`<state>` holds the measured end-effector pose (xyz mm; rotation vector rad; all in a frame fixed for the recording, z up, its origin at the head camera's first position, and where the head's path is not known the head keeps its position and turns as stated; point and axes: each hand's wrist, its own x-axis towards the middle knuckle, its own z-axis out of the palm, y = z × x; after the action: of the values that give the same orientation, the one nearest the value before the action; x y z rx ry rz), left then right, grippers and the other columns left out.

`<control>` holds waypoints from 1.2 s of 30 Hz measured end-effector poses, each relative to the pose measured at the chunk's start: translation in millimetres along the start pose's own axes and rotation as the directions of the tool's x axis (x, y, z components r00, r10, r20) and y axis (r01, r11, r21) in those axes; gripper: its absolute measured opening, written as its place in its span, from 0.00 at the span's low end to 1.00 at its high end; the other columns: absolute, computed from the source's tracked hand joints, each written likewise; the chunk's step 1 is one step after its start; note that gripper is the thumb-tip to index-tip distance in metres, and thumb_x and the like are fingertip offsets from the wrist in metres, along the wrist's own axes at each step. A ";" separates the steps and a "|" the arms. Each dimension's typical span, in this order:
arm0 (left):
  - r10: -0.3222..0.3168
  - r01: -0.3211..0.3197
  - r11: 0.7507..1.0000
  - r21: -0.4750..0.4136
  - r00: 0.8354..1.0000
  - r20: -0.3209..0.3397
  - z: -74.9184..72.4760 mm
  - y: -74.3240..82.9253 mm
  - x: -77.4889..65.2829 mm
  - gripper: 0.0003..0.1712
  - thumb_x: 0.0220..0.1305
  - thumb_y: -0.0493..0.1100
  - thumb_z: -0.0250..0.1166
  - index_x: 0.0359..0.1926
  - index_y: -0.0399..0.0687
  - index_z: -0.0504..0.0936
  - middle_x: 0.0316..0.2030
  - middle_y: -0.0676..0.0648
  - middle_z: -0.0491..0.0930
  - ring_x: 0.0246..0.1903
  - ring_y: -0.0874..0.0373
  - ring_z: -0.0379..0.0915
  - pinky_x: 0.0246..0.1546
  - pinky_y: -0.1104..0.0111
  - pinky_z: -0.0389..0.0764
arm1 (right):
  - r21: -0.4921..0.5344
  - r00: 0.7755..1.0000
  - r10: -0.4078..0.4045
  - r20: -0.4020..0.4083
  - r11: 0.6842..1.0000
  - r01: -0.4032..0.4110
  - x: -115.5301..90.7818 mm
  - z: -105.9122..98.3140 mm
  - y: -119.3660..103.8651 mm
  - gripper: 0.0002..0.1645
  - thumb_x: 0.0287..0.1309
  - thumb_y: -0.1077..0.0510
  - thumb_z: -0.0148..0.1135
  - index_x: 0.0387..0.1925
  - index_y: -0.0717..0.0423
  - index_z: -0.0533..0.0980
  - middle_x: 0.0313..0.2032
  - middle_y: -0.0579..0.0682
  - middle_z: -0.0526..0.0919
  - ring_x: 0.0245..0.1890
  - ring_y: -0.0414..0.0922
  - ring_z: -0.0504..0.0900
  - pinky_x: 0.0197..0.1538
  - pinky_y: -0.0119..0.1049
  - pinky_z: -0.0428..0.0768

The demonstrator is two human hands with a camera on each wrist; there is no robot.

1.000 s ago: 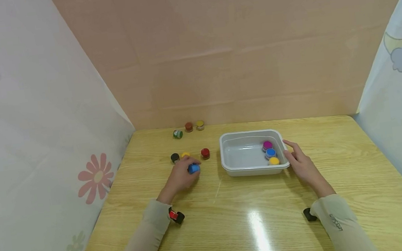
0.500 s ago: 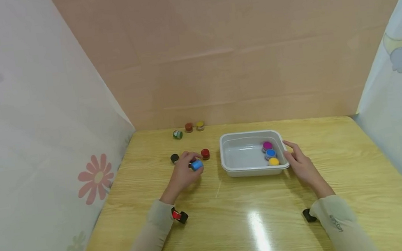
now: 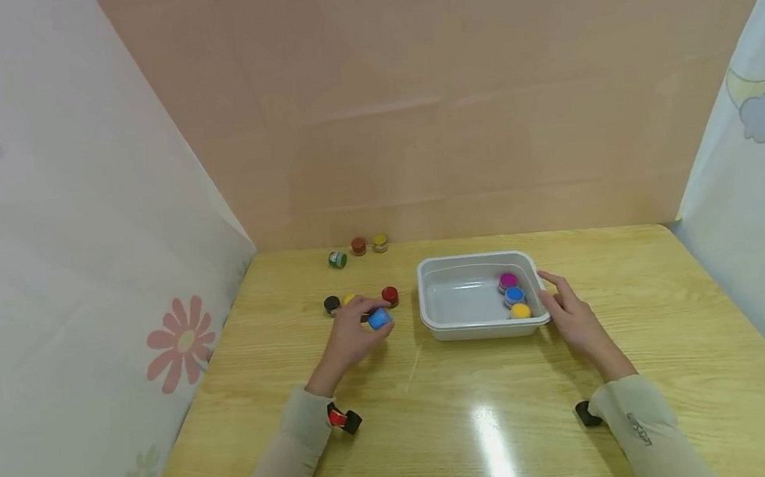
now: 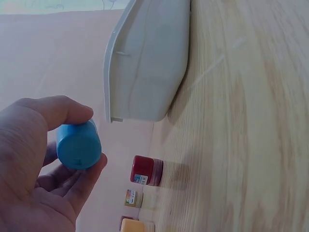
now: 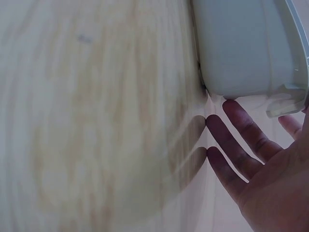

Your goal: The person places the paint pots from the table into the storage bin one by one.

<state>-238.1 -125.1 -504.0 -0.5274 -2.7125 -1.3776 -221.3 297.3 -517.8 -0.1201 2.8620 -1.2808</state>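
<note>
My left hand (image 3: 354, 331) pinches a small blue-lidded jar (image 4: 78, 146) between thumb and fingers, raised off the table left of the white plastic tray (image 3: 471, 331). In the left wrist view the tray's near wall stands just beyond that jar. My right hand (image 3: 571, 319) touches the tray's right end, its fingers fairly straight; in the right wrist view the fingers (image 5: 244, 126) spread beside the tray's outer wall. Inside the tray, along its right side, sit a magenta-lidded jar (image 3: 508, 281), a second blue-lidded jar (image 3: 514, 297) and a yellow-lidded jar (image 3: 521, 311).
Near my left hand stand a red-lidded jar (image 3: 390, 295), a black-lidded jar (image 3: 332, 305) and a partly hidden orange-yellow one (image 3: 349, 300). Farther back are a green jar (image 3: 338, 259) on its side, a brownish-red one (image 3: 358, 246) and a dull yellow one (image 3: 380, 243).
My left hand has lifted the blue-lidded jar off the table and moved it slightly to the right, toward the tray. My right hand stays at the tray's right end.
</note>
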 end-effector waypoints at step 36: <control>0.142 -0.146 0.973 -0.176 0.989 -0.039 3.9 18.2 7.7 0.20 0.66 0.45 0.74 0.56 0.44 0.83 0.49 0.47 0.86 0.48 0.53 0.83 0.54 0.48 0.84 | -0.004 1.000 -0.001 -0.003 1.000 0.001 -1.3 -0.8 -2.6 0.38 0.82 0.38 0.35 0.83 0.49 0.48 0.51 0.68 0.82 0.47 0.57 0.78 0.49 0.48 0.75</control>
<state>-239.0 -110.0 -490.7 -0.6976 -2.4877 -1.5844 -219.8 296.3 -515.4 -0.1192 2.8670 -1.2769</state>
